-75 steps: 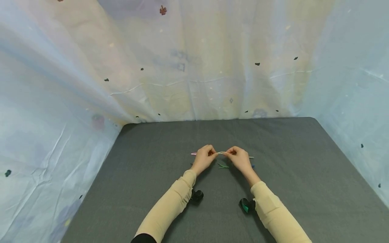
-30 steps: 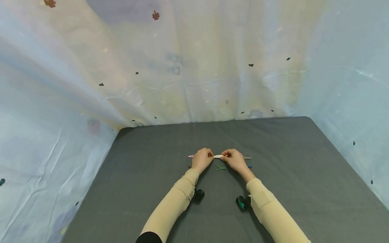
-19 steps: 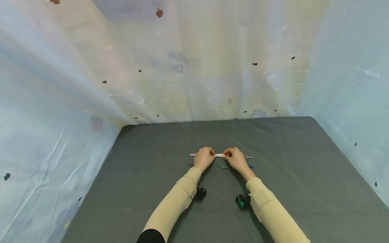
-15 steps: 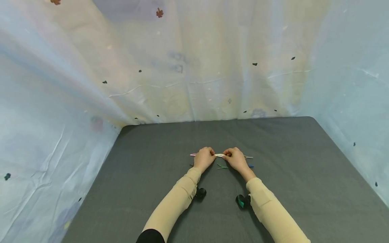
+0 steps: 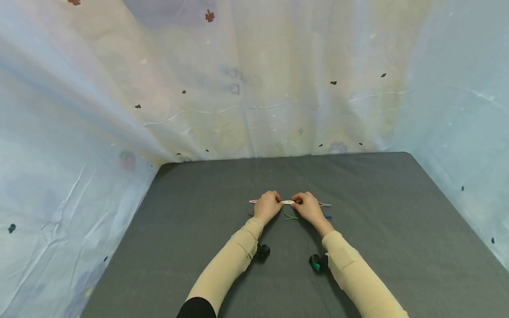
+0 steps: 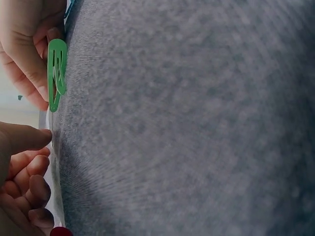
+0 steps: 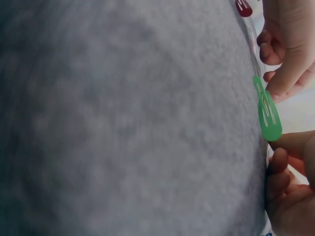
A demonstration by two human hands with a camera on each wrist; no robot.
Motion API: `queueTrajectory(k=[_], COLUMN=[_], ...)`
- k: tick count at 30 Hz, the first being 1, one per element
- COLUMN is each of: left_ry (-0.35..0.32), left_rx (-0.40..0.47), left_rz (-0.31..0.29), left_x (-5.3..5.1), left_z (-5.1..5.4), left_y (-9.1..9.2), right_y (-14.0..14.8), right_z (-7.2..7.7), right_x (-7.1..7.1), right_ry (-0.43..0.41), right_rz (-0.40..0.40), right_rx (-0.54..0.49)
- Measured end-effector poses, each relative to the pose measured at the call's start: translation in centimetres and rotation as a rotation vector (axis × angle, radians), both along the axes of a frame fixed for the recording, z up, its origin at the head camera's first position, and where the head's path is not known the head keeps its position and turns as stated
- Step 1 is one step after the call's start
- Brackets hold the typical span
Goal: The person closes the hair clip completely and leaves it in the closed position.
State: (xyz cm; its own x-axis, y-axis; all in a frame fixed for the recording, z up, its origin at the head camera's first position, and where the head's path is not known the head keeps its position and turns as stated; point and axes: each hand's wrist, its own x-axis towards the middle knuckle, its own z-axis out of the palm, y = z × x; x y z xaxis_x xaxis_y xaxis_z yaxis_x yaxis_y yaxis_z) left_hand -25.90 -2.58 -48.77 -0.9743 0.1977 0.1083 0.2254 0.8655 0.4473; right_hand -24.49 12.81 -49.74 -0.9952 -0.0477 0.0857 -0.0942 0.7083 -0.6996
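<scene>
A pink hair clip [image 5: 252, 201], slim and oval, is partly hidden at left; fingers of the left hand [image 5: 267, 206] and right hand [image 5: 310, 208] pinch opposite ends of a cream oval hair clip [image 5: 287, 202], beyond a forked green hair clip [image 5: 291, 217]; a blue clip [image 5: 328, 216] at right is half-hidden.

More of the white clip [image 5: 288, 202] shows now than at first.

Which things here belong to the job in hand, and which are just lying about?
In the job:
left hand
right hand
white clip, at the fingertips of both

Lying about, though perhaps part of the same set:
pink clip
grey clip
green clip
blue clip
red clip
</scene>
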Motion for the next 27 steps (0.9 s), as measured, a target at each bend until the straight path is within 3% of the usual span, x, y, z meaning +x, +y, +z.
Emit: queueTrajectory(k=[6, 15, 21, 27], left_ry=[0.007, -0.031, -0.009, 0.015], left_rx=[0.001, 0.067, 0.104, 0.163], left_rz=[-0.012, -0.083, -0.126, -0.160], left_x=[0.0, 0.8, 0.9, 1.0], left_z=[0.3, 1.9, 2.1, 2.1], left_y=[0.1, 1.9, 3.2, 4.7], right_y=[0.3, 1.5, 3.3, 5.6], right_z=[0.7, 3.0, 4.0, 4.1], right_x=[0.3, 1.2, 1.7, 2.2], right_ry=[-0.028, -0.039, -0.045, -0.055], right_rz=[0.008, 0.026, 0.009, -0.029], right_rx=[-0.046, -0.105, -0.133, -0.121])
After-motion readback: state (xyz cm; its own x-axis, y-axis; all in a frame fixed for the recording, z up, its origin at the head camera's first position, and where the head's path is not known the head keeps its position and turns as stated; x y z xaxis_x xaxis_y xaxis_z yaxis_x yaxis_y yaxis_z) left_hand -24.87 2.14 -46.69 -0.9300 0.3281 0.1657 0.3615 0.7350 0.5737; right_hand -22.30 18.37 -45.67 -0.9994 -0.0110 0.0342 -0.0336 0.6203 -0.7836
